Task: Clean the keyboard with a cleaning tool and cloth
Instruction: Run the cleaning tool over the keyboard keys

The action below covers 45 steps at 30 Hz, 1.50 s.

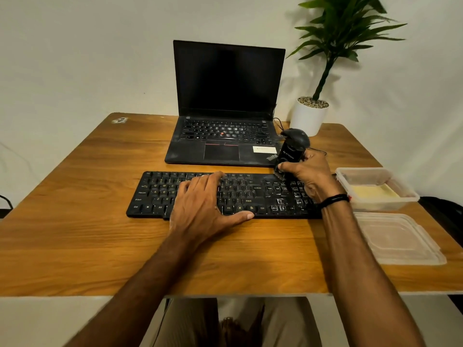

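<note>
**Partly covered keyboard, tool gripped at its right end**

Much of the black keyboard (250, 194) is hidden: the left hand (208, 204) lies flat across its middle keys, fingers spread and holding nothing, thumb along the front edge. The right end of the keyboard disappears under the right hand (310, 176) and wrist, which wears a dark band. The legends on the far right keys are smeared and hard to read. The lower tip of the cleaning tool (288, 156) is blurred where it meets the keys, so whether it ends in a brush or a nozzle cannot be told. A black mouse (297, 137) sits just behind the tool and is partly masked by it.

To the right, an open clear plastic tub (400, 196) holds a pale yellow folded cloth (373, 191) on its bottom. Its clear lid (398, 239) lies flat on the wooden table (75, 221), just in front of the tub.

The right hand is closed around the black cleaning tool, thumb and fingers wrapped round its body, the tool standing tilted with its lower end on the top right part of the keyboard, above the navigation keys. The keyboard lies across the table in front of an open laptop (225, 108) with a dark screen. A potted plant (313, 113) stands at the back right.
</note>
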Tool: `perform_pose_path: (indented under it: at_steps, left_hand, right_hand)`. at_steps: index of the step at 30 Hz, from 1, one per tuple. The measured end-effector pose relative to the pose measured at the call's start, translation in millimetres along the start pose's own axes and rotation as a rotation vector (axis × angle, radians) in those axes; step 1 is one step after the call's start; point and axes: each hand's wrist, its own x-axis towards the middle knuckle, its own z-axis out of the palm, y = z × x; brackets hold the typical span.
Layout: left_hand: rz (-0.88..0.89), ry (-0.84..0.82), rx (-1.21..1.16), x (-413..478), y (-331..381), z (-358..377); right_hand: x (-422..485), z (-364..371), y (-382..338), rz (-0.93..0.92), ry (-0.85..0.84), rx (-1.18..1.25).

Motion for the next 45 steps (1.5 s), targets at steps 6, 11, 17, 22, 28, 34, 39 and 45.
perform_pose_path:
  at_steps: [6,11,17,22,28,34,39,45]
  left_hand:
    - [-0.003,0.005,0.000,-1,1,0]
    - [-0.004,0.003,0.005,0,1,0]
    - [-0.004,0.009,0.002,-1,1,-1]
    - [-0.001,0.032,0.004,-2,1,1]
    - [-0.003,0.024,0.010,-1,1,2]
    - [-0.006,0.017,0.001,0,1,2]
    - [-0.008,0.018,0.002,0,1,2]
    - [-0.006,0.031,0.007,-1,0,2]
  right_hand:
    - [0,1,0,0.004,-0.014,0.002]
    - [-6,8,4,-0.004,-0.102,-0.044]
    - [-6,19,5,-0.071,0.000,-0.262]
    - [-10,26,-3,-0.141,0.211,-0.430]
    - [-14,31,-5,-0.151,0.234,-0.495]
    - [-14,36,-3,-0.157,0.139,-0.498]
    - [-18,39,-3,-0.188,0.075,-0.549]
    - [-18,43,-3,-0.200,0.158,-0.590]
